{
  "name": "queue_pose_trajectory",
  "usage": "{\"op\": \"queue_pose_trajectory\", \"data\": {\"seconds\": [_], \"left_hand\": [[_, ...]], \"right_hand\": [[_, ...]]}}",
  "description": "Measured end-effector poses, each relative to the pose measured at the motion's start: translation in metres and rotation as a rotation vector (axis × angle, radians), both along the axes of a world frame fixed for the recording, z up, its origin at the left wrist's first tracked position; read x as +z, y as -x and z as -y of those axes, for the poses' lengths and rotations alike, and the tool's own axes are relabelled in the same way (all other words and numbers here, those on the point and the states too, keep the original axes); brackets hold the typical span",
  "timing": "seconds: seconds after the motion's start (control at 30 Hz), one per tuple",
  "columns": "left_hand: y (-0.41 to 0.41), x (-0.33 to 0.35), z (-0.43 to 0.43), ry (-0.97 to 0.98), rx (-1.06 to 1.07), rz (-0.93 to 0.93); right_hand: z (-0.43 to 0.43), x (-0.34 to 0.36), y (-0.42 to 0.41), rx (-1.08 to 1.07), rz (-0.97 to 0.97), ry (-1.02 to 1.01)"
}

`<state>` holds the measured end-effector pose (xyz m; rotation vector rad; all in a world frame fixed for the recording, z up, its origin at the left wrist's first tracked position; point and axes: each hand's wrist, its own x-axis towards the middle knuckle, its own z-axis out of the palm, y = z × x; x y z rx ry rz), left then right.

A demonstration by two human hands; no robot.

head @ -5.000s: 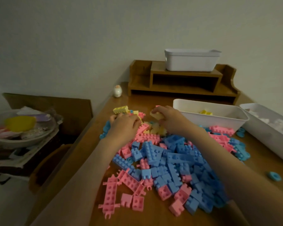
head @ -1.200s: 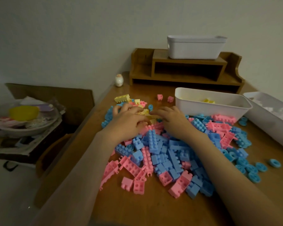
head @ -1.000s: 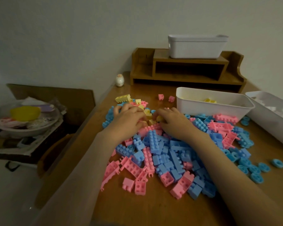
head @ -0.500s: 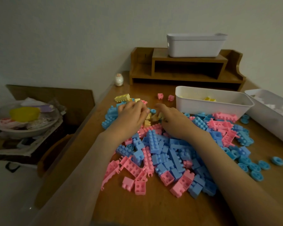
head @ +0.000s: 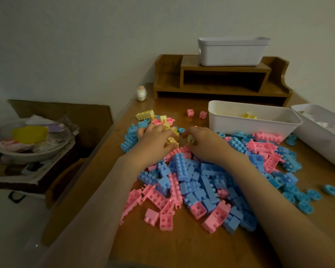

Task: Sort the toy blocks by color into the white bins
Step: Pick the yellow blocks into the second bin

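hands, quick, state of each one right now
left hand: closed, gripping yellow blocks
right hand: closed, pinching a small yellow block

Dim light, plain pale wall, wooden desk with a small wooden shelf at its back

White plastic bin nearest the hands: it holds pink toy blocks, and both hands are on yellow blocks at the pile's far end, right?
Not pink. The head view shows yellow toy blocks in that white plastic bin. The rest holds: left hand and right hand are on loose yellow blocks at the pile's far end.
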<state>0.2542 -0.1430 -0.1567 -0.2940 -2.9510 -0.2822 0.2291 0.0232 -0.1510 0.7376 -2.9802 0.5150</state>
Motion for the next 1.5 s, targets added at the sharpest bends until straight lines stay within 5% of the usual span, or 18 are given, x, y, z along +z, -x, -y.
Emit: {"op": "queue_pose_trajectory", "data": {"seconds": [0.43, 0.67, 1.0, 1.17, 1.33, 1.5], "left_hand": [[-0.003, 0.006, -0.004, 0.102, 0.053, -0.098], [0.009, 0.012, -0.015, 0.261, 0.027, 0.107], [0.027, 0.045, -0.039, 0.273, 0.04, 0.007], [0.048, 0.07, -0.074, 0.039, -0.094, 0.128], [0.086, 0.076, -0.121, -0.235, -0.173, 0.1], [0.114, 0.061, -0.156, -0.253, -0.101, 0.088]], "right_hand": [[-0.007, 0.019, 0.002, 0.033, -0.061, 0.368], [-0.051, 0.058, 0.014, -0.102, -0.101, 0.34], [-0.11, 0.054, 0.028, -0.24, -0.128, 0.422], [-0.132, 0.056, 0.051, -0.372, -0.226, 0.453], [-0.141, 0.048, 0.067, -0.381, 0.01, 0.279], [-0.148, 0.038, 0.069, -0.369, 0.032, 0.199]]}}
